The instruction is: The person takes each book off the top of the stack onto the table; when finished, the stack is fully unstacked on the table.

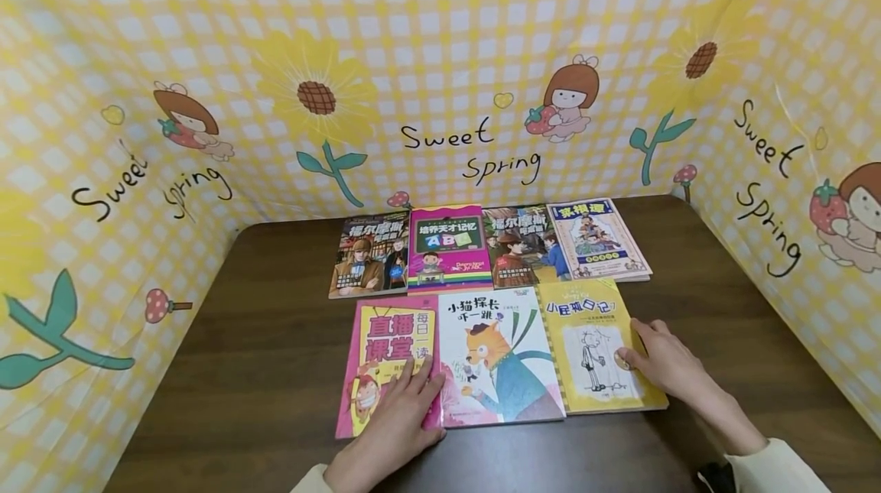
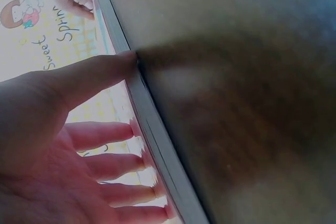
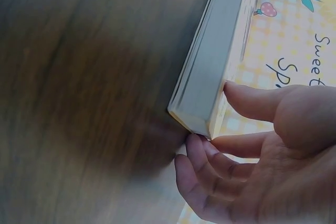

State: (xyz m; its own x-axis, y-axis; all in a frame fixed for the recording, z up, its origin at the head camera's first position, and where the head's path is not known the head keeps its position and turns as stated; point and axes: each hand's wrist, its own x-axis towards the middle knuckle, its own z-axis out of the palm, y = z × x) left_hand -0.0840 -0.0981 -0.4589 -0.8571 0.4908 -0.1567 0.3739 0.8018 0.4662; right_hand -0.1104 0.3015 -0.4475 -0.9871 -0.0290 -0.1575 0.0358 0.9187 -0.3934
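Note:
My left hand [image 1: 402, 415] rests on the lower right of a pink book [image 1: 392, 329], fingers extended over its cover. In the left wrist view, the thumb [image 2: 105, 72] touches the book's lower edge and the fingertips meet the cover. Beside the pink book lies a white picture book [image 1: 505, 363] with an orange cat in a blue coat. My right hand [image 1: 664, 359] holds the right edge of a yellow book [image 1: 578, 336] with a cartoon boy. Its thumb [image 3: 252, 100] lies on the cover, while bent fingers touch the side near the corner. All three books lie flat in a front row.
Behind them is a back row: a dark detective book [image 1: 372, 256], a magenta ABC book [image 1: 450, 248], another detective book [image 1: 523, 248] and a white-covered book [image 1: 599, 241]. The brown wooden table [image 1: 227, 355] is bounded by yellow checked cloth [image 1: 427, 65] at the back and sides.

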